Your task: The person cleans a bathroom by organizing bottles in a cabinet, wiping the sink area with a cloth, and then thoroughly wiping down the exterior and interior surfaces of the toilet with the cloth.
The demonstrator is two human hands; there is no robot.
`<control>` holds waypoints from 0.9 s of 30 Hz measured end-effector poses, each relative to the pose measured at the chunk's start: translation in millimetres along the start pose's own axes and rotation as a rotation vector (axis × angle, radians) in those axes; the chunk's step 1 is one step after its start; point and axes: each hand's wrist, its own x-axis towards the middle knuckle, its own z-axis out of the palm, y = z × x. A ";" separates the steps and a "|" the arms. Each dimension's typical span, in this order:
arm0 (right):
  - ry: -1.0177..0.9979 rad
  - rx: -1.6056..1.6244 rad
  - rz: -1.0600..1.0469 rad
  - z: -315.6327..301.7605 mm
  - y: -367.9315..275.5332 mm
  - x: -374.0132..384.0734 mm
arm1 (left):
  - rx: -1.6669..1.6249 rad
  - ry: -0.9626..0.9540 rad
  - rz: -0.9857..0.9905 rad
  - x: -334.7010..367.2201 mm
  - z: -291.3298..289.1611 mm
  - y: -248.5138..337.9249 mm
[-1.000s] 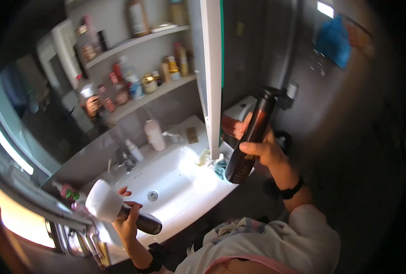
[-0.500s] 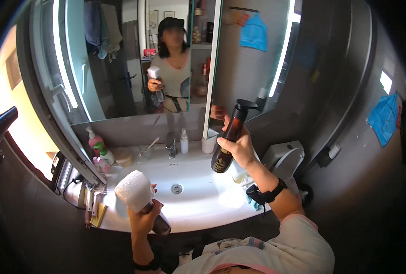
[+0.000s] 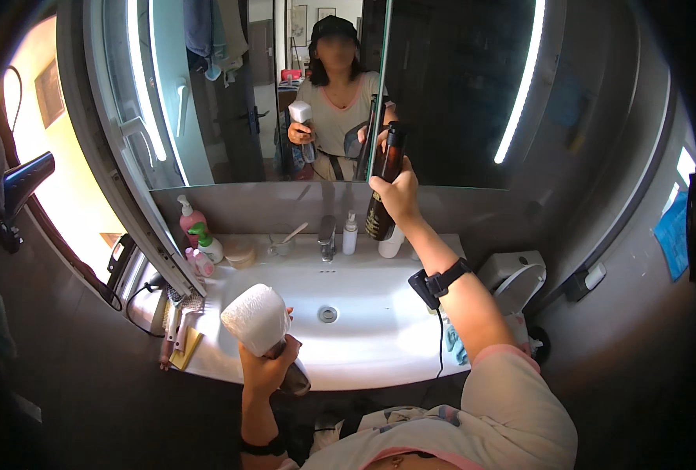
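My left hand is closed round a dark bottle over the sink's near left edge. Its upper end is covered by a bulky white wrapping; the cap is hidden. My right hand grips a dark brown pump bottle, held upright with a slight tilt. It is raised in front of the mirror cabinet door, by the door's left edge. Fingers of this hand show in the mirror beside the bottle; whether they touch the door I cannot tell. The white sink lies below both hands.
Pink and green-topped pump bottles stand at the sink's back left. Behind the basin are a faucet, a small white bottle and a glass. Hairbrushes lie at the left edge. A toilet stands right.
The mirror cabinet door has swung shut, hiding the shelves. My right hand has moved up toward the mirror with the pump bottle. My left hand still holds the wrapped bottle; the view has shifted.
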 end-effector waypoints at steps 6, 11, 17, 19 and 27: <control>0.026 0.027 -0.050 24.7 8.8 2.2 | 0.102 0.019 0.026 -2.4 -20.7 1.5; 0.027 -0.170 0.003 3.5 14.8 5.8 | 0.065 -0.063 0.018 5.0 -11.3 4.2; 0.046 -0.064 0.068 -12.3 4.1 -30.4 | -0.046 -0.016 -0.074 5.9 -1.6 -15.7; -0.001 -0.063 -0.046 -26.2 2.8 -55.9 | 0.005 -0.110 -0.092 7.7 -2.2 -17.4; 0.071 0.190 0.348 -141.6 -88.7 -161.3 | -0.069 -0.546 -0.289 -3.9 75.3 -22.3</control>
